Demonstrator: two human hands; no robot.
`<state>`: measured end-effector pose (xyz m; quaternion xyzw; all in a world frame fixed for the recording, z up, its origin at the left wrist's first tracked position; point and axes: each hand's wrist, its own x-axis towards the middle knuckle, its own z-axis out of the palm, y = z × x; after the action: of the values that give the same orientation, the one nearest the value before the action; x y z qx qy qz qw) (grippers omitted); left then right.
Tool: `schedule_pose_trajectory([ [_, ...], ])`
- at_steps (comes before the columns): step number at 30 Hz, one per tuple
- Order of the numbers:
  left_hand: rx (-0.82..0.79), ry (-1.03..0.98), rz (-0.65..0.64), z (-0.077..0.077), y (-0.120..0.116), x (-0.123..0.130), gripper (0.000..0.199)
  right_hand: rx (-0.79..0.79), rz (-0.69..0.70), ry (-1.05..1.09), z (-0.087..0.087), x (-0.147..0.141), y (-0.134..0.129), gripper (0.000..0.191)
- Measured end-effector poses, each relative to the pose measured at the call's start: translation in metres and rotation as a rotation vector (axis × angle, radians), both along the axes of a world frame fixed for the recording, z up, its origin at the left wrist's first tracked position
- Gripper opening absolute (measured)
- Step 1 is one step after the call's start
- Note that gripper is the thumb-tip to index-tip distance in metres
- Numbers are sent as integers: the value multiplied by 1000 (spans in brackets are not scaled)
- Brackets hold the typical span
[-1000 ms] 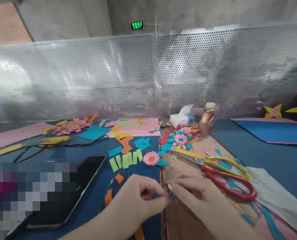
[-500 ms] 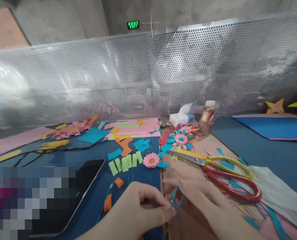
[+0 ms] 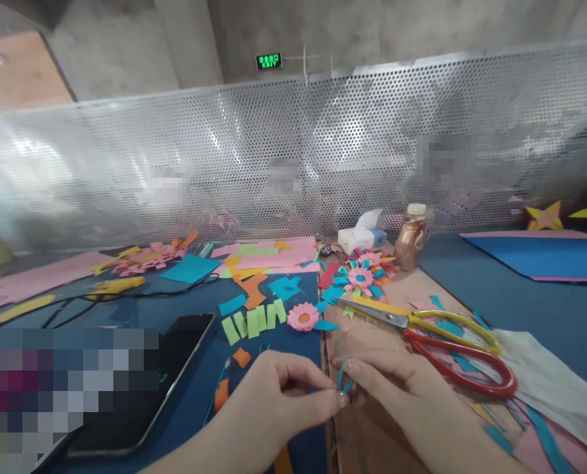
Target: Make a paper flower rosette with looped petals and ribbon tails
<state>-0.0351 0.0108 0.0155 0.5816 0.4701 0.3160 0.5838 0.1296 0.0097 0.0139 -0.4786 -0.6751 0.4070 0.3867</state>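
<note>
A thin blue paper strip (image 3: 341,376), bent into a small loop, is between my two hands low in the view. My left hand (image 3: 288,395) pinches it between thumb and index finger. From the other side my right hand (image 3: 396,385) closes on the strip, its fingertips partly hidden behind the thumb. Just beyond lies a pink paper flower (image 3: 303,316) with blue leaves. Several light green folded paper pieces (image 3: 256,320) are beside it. Scissors (image 3: 402,320) with one yellow and one red handle rest behind my right hand.
A phone (image 3: 174,368) lies at the left. Paper scraps and a white sheet (image 3: 545,368) are at the right. Farther back stand a tissue box (image 3: 361,239) and a bottle (image 3: 412,238), before a perforated metal divider (image 3: 224,151).
My right hand has drawn in closer, and its fingertips now meet the blue strip, whose loop is smaller. My left hand keeps its pinch. The view has shifted slightly.
</note>
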Motion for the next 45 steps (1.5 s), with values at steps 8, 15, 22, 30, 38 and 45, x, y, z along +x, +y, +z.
schedule_pose_trajectory([
  [8, 12, 47, -16, -2, 7, -3, 17, -68, 1, -9, -5, 1, 0, 34],
  [15, 6, 56, 8, 2, 7, -3, 16, -88, -213, 61, -3, 2, -1, 36],
  [22, 16, 59, 0, -1, 7, -3, 20, -68, 6, 108, -13, -1, 4, 33],
  [30, 75, 171, -8, -7, 6, -2, 27, 24, -26, 25, -14, -1, 4, 27],
  [38, 223, 341, -32, -1, 1, -2, 22, 15, 6, 81, -11, -7, 7, 26],
  [45, 293, 362, -49, 11, 1, -4, 23, -64, 1, 228, -1, -8, 6, 28],
])
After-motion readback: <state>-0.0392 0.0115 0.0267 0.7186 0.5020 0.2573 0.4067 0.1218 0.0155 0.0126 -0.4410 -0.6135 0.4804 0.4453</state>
